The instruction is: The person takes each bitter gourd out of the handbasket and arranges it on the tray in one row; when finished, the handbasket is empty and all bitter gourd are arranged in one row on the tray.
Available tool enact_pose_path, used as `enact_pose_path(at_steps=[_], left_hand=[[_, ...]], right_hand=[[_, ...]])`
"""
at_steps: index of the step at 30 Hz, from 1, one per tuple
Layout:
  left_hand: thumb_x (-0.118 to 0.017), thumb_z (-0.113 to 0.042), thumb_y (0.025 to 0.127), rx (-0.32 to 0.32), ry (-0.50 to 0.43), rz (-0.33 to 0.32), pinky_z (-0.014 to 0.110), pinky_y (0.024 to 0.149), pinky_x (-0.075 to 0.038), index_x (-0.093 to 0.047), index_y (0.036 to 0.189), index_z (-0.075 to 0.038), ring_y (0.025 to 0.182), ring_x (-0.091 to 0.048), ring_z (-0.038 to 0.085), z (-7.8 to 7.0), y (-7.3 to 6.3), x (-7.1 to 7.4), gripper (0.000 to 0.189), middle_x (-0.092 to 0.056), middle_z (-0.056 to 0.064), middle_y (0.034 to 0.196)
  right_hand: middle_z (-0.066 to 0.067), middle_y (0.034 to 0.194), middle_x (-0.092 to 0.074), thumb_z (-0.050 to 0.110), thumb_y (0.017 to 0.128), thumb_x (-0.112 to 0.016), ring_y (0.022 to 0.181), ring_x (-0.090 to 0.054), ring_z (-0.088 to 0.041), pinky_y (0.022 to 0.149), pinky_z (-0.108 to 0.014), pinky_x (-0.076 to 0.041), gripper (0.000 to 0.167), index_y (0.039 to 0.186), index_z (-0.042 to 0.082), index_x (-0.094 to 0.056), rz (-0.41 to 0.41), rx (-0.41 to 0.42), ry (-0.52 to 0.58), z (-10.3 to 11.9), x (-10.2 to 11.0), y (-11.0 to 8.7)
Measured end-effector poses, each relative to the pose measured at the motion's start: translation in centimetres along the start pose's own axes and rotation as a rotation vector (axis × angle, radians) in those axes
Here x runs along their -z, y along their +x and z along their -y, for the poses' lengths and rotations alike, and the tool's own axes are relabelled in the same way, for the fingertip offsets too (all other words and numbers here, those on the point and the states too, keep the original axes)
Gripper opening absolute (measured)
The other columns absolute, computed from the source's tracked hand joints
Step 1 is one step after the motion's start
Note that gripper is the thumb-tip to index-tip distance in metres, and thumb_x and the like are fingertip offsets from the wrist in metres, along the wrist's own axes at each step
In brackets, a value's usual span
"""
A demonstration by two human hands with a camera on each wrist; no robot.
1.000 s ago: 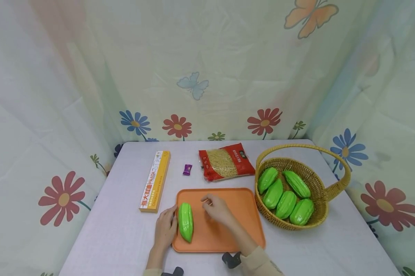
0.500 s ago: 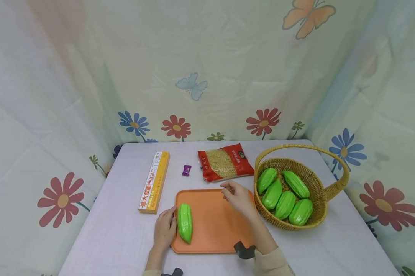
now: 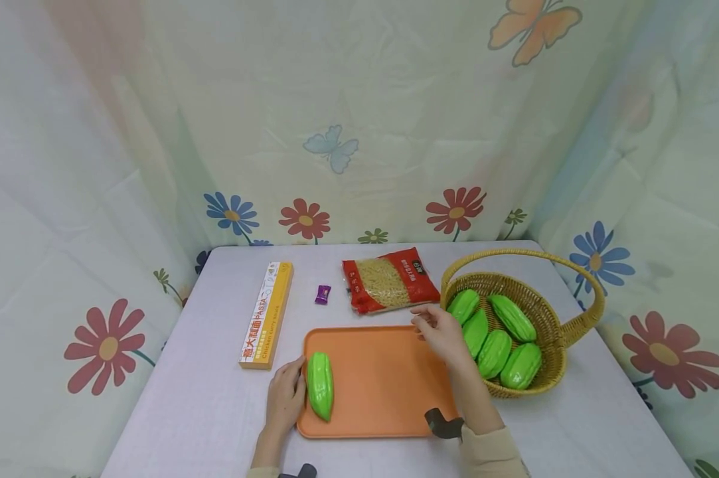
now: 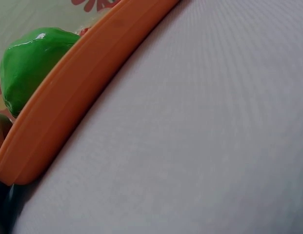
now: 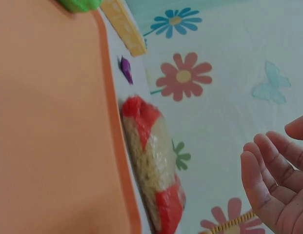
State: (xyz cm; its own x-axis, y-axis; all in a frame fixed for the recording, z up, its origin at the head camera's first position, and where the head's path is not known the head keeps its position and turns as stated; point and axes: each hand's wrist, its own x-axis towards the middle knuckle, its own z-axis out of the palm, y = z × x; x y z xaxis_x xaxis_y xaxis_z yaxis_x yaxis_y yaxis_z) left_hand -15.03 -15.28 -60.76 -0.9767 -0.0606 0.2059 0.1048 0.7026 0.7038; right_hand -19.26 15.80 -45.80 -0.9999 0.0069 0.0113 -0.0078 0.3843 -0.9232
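Note:
On the left part of an orange tray (image 3: 383, 385) lies a shiny green ridged gourd (image 3: 320, 386). My left hand (image 3: 285, 393) holds the tray by its left rim, right beside the gourd. In the left wrist view the tray's side wall (image 4: 68, 102) stands before the gourd (image 4: 34, 63), and most of the hand is out of sight. My right hand (image 3: 443, 333) is above the tray's far right corner, fingers loosely bent and holding nothing. It overlaps the left side of a wicker basket (image 3: 553, 372) with several similar gourds (image 3: 513, 318) in it.
Behind the tray lie a red bag of pasta (image 3: 389, 281) and a small purple wrapped candy (image 3: 322, 295). A yellow and white pasta box (image 3: 266, 315) lies at the left. The basket's tall handle (image 3: 523, 252) arches over it. A flowered curtain (image 3: 383, 179) hangs behind the table.
My right hand has moved to the right, from over the tray's middle to its far right corner beside the basket. The left hand, tray and gourd have stayed in place.

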Motion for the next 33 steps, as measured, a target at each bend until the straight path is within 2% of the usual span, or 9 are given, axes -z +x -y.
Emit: enact_pose_path(at_steps=[4,8,12,16,20,24,29,33], left_hand=[[-0.05,-0.014,0.093,-0.007,0.0,-0.001,0.046,0.098,-0.036,-0.053,0.129,-0.015,0.118,-0.045,0.023,0.0,0.0,0.0,0.037,-0.057,0.002,0.122],[-0.05,-0.014,0.092,-0.019,-0.001,-0.01,0.046,0.097,-0.037,-0.053,0.129,-0.014,0.117,-0.046,0.024,0.1,0.1,0.1,0.037,-0.057,0.003,0.122],[-0.051,-0.013,0.092,-0.036,-0.014,-0.021,0.046,0.097,-0.037,-0.053,0.128,-0.014,0.117,-0.046,0.024,0.1,0.1,0.1,0.037,-0.057,0.003,0.121],[-0.052,-0.013,0.091,-0.036,-0.015,-0.02,0.046,0.097,-0.037,-0.053,0.128,-0.014,0.117,-0.046,0.024,0.1,0.0,0.0,0.037,-0.057,0.003,0.122],[-0.052,-0.013,0.092,-0.025,-0.014,-0.014,0.046,0.097,-0.037,-0.053,0.128,-0.014,0.117,-0.046,0.024,0.0,0.1,0.0,0.037,-0.056,0.003,0.122],[-0.052,-0.014,0.092,-0.022,-0.007,-0.011,0.046,0.098,-0.037,-0.052,0.129,-0.015,0.117,-0.046,0.024,0.1,0.1,0.1,0.037,-0.056,0.002,0.122],[-0.052,-0.014,0.092,-0.025,-0.001,-0.011,0.047,0.097,-0.037,-0.053,0.129,-0.013,0.117,-0.046,0.025,0.2,-0.1,0.1,0.037,-0.057,0.003,0.122],[-0.053,-0.013,0.091,-0.034,-0.006,-0.019,0.046,0.097,-0.037,-0.054,0.127,-0.012,0.117,-0.046,0.024,0.2,0.0,-0.1,0.036,-0.057,0.003,0.121]], right_hand=[[-0.01,0.089,-0.061,0.011,0.092,-0.051,0.076,-0.059,-0.016,0.065,-0.028,-0.054,0.02,0.109,0.001,-0.058,-0.015,-0.009,-0.032,-0.4,1.8,0.2],[-0.016,0.096,-0.059,0.013,0.094,-0.048,0.085,-0.059,-0.028,0.069,-0.034,-0.055,0.026,0.113,-0.002,-0.055,-0.009,-0.019,-0.028,-0.5,3.9,0.8],[-0.023,0.103,-0.056,0.015,0.095,-0.044,0.092,-0.057,-0.037,0.07,-0.033,-0.055,0.031,0.117,-0.005,-0.053,0.008,-0.029,-0.06,-0.7,5.8,1.6],[-0.022,0.102,-0.056,0.015,0.095,-0.044,0.086,-0.058,-0.029,0.068,-0.032,-0.054,0.033,0.118,-0.007,-0.051,0.007,-0.018,-0.116,-0.8,7.3,2.5],[-0.02,0.101,-0.057,0.018,0.095,-0.042,0.082,-0.059,-0.028,0.065,-0.034,-0.052,0.034,0.118,-0.006,-0.052,-0.005,-0.014,-0.217,-1.4,8.7,3.3],[-0.024,0.111,-0.056,0.023,0.096,-0.04,0.087,-0.057,-0.034,0.062,-0.034,-0.047,0.038,0.121,-0.004,-0.051,0.013,-0.019,-0.356,-2.0,10.0,4.0],[-0.03,0.116,-0.051,0.019,0.096,-0.04,0.098,-0.051,-0.042,0.072,-0.048,-0.046,0.037,0.119,-0.006,-0.052,0.053,0.001,-0.525,-2.6,11.2,5.4],[-0.032,0.117,-0.049,0.02,0.095,-0.04,0.103,-0.047,-0.047,0.075,-0.053,-0.045,0.037,0.119,-0.007,-0.05,0.082,-0.028,-0.582,-3.6,12.3,6.3]])
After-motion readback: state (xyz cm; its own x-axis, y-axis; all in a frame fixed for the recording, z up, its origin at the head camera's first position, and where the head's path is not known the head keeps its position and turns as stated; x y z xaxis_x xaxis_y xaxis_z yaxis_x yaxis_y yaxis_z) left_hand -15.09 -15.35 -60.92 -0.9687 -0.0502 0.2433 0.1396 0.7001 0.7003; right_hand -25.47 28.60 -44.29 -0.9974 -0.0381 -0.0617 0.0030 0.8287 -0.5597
